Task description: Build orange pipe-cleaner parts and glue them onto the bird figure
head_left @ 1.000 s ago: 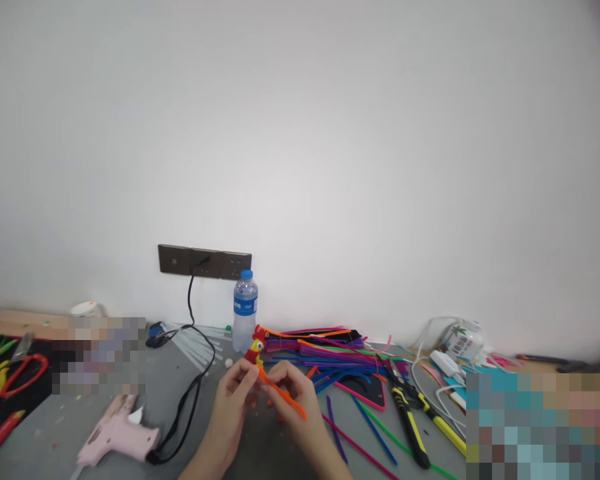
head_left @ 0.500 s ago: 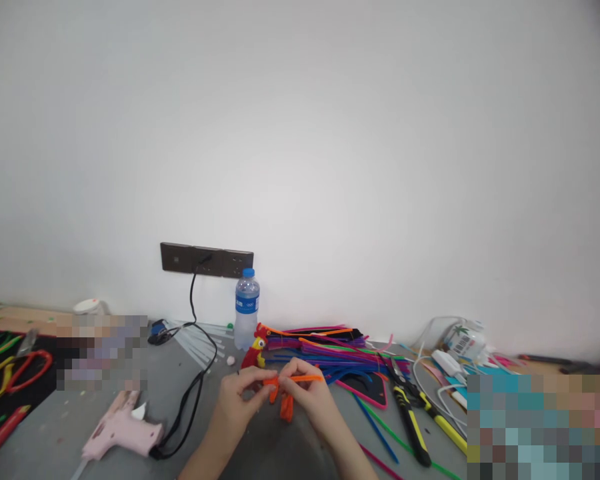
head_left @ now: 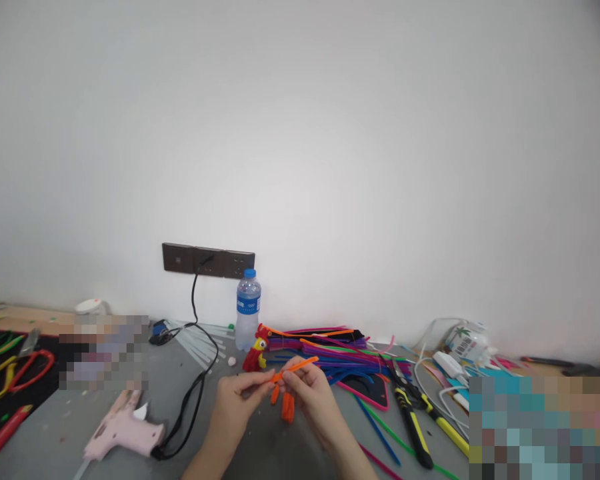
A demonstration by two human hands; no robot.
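My left hand [head_left: 239, 400] and my right hand [head_left: 311, 397] meet low in the middle over the grey table [head_left: 55, 433]. Both pinch one orange pipe cleaner [head_left: 293, 368], whose free end points up and right. Folded orange loops of it hang below my right fingers. Just behind my hands stands a small red and yellow pipe-cleaner bird [head_left: 255, 353], untouched.
A heap of coloured pipe cleaners [head_left: 330, 350] lies behind my right hand. A water bottle [head_left: 247, 310] stands at the wall. A pink glue gun [head_left: 123, 427] with a black cord lies left. Yellow-handled pliers [head_left: 410, 413] and white cables [head_left: 447, 367] lie right; red-handled tools [head_left: 25, 370] far left.
The orange pipe cleaner was turned from slanting down-right to pointing up-right and got folded into loops under my right hand. The bird now stands free of my left hand.
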